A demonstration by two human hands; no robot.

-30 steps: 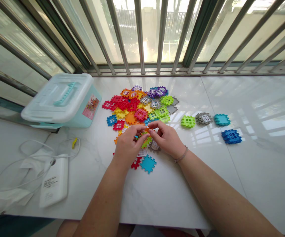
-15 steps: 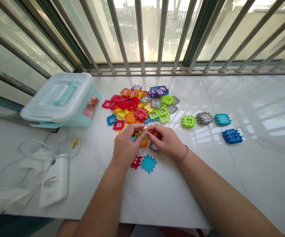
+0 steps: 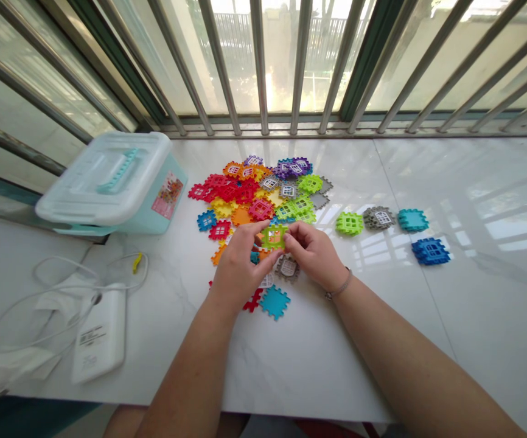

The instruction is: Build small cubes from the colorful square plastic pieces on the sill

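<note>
A lime-green building tile with a square window opening is held up over the pile, its face toward me. My left hand grips it at the left, thumb below and fingers above. At its right edge, my right hand pinches it between thumb and bent fingers. Just under the hands lie a grey tile with a white window, a turquoise tile and a red tile. Beyond them spreads a mixed heap of red, yellow, orange, purple and green tiles.
To the right stand small stacks of green tiles, grey tiles, turquoise tiles and blue tiles. A lidded storage box sits at the left, with a white power bank and cable nearer. Metal bars line the window.
The green tile has been lifted and turned so its window face shows. Both hands have opened slightly apart around it, uncovering more of the grey tile below.
</note>
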